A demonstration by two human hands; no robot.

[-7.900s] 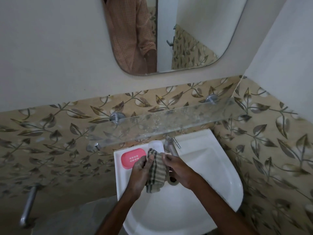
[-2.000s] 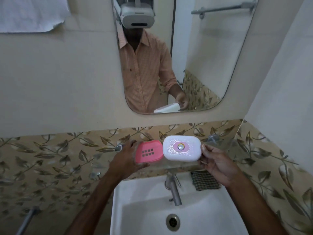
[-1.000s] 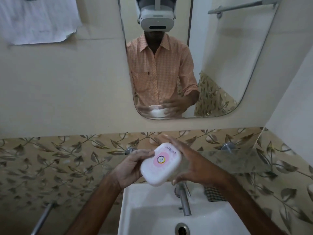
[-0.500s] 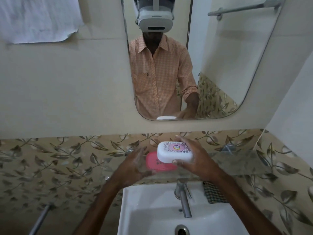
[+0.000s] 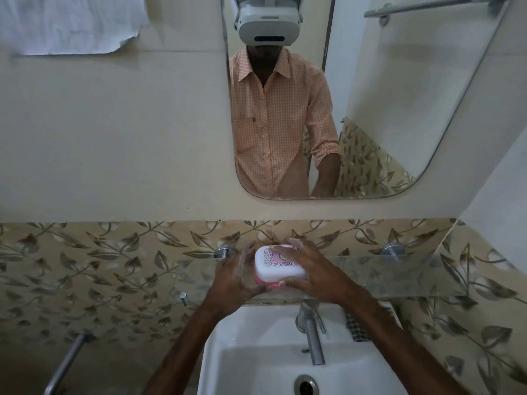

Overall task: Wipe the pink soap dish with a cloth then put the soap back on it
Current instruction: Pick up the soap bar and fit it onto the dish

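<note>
- Head view: half a second ago my right hand (image 5: 313,272) held the soap (image 5: 278,266) above the pink soap dish (image 5: 266,283). Now it sits in the dish on the glass shelf (image 5: 399,276), so the task looks nearly done.
- My right grip is closed round the soap, and my left hand (image 5: 232,279) clasps the dish's left end.
- The cloth (image 5: 356,327) lies on the sink (image 5: 256,363) rim, right of the tap.

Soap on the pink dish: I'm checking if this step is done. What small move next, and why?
Probably release both hands: the white soap box already sits on the pink dish on the glass shelf; the right hand grips the box, the left hand holds the dish.
</note>
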